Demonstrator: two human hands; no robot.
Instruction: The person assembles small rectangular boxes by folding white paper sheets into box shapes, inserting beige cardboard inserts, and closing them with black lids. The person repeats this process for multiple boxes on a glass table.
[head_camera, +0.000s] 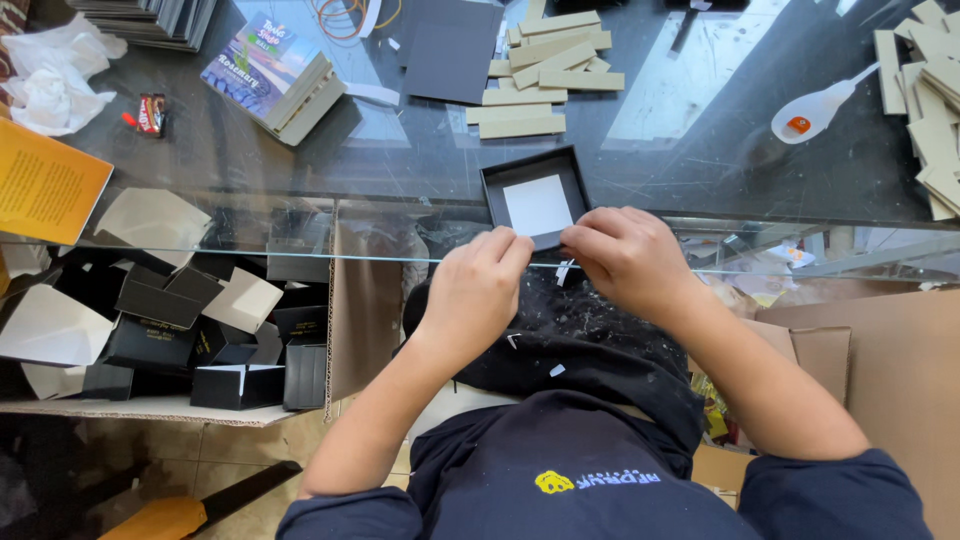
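Work surface: glass tabletop (250, 160) fills the upper half of the frame, its near edge running across the middle.
Workpiece: small black box tray (533, 193) with a white square liner in its floor, upper centre of the frame, resting on the glass just beyond both hands.
Left hand: left hand (472, 290) sits at the table edge, fingertips pinched narrow on a thin pale strip (563, 270) – too small to identify for certain.
Right hand: right hand (628, 258) is just beside the left, fingers curled narrow on the same strip, knuckles close to the tray's near wall.
Handling judgement: tray appears light, stiff paperboard – thin walls likely crush under a hard pinch; hold by opposite outer walls or support from beneath.
Strip judgement: likely limp and possibly tacky; fingertip grip at the ends suits it.
Surroundings: tan card strips (545, 70) at upper centre; white glue bottle (815, 108) at upper right; carton of black boxes (190, 330) at lower left, under the glass.
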